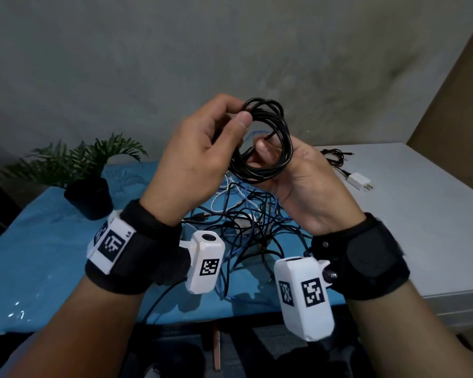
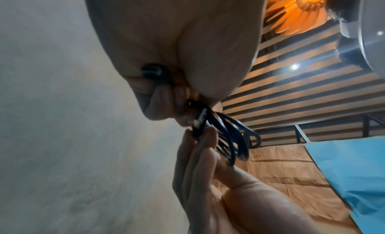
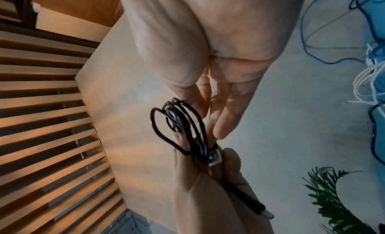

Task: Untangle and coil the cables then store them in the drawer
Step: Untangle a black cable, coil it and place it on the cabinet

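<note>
Both hands hold a black cable coil (image 1: 275, 137) in the air above the table. My left hand (image 1: 238, 115) grips the coil's upper left, thumb against curled fingers. From the right, my right hand (image 1: 265, 148) supports the loops, its thumb pinching a loose end against its fingers. In the left wrist view the coil (image 2: 233, 138) hangs between the left hand (image 2: 177, 109) and the right hand (image 2: 200, 138). The right wrist view shows a metal plug (image 3: 214, 157) under the left thumb. A tangle of black, blue and white cables (image 1: 246, 225) lies on the blue table (image 1: 52, 255).
A potted plant (image 1: 88, 181) stands at the table's back left. A white cabinet (image 1: 421, 214) adjoins the table on the right, and on it lie a white charger (image 1: 359, 181) and a red-and-black cable (image 1: 335, 156). A grey wall is close behind.
</note>
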Demonstrator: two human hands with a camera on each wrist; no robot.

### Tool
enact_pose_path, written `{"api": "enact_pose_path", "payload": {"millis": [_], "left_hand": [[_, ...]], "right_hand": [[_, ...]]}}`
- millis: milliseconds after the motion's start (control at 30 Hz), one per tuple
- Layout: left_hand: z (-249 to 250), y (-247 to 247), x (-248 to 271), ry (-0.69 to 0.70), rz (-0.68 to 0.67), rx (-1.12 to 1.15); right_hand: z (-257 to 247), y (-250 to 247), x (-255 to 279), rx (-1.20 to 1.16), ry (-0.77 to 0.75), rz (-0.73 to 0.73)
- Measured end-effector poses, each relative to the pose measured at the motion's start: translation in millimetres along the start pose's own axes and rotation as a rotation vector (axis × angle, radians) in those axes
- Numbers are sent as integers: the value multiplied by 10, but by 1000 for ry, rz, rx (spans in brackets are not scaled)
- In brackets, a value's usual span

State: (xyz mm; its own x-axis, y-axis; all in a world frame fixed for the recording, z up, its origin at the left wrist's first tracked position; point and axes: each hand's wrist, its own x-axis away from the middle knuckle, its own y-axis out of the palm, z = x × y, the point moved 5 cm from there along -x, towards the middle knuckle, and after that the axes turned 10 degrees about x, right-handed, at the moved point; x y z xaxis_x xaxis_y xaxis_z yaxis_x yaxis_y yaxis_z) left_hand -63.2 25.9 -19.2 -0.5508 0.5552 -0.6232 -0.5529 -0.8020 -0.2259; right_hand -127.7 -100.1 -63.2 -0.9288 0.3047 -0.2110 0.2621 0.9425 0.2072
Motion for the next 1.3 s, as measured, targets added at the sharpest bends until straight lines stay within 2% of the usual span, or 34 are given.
{"api": "enact_pose_path", "payload": {"millis": [167, 267, 400, 467, 600, 867, 1133, 1300], "left_hand": [[-25, -42, -18, -22, -127, -84], [0, -87, -19, -53, -158, -84], [-15, -84, 7, -152, -285, 37], [-59, -95, 5, -192, -307, 99], [-137, -122, -29, -138, -191, 55], [-120, -114, 0, 54, 106, -430], [-59, 78, 70, 202, 184, -616], [-32, 45, 64, 251, 212, -620]], "right_hand": [[-5, -44, -2, -171, 17, 65], [8, -8, 17, -213, 50, 33], [48, 8, 9, -214, 33, 92], [45, 25, 13, -224, 28, 76], [54, 142, 54, -309, 120, -86], [26, 64, 85, -333, 184, -181], [43, 152, 129, -55, 208, -120], [72, 102, 97, 89, 203, -138]]}}
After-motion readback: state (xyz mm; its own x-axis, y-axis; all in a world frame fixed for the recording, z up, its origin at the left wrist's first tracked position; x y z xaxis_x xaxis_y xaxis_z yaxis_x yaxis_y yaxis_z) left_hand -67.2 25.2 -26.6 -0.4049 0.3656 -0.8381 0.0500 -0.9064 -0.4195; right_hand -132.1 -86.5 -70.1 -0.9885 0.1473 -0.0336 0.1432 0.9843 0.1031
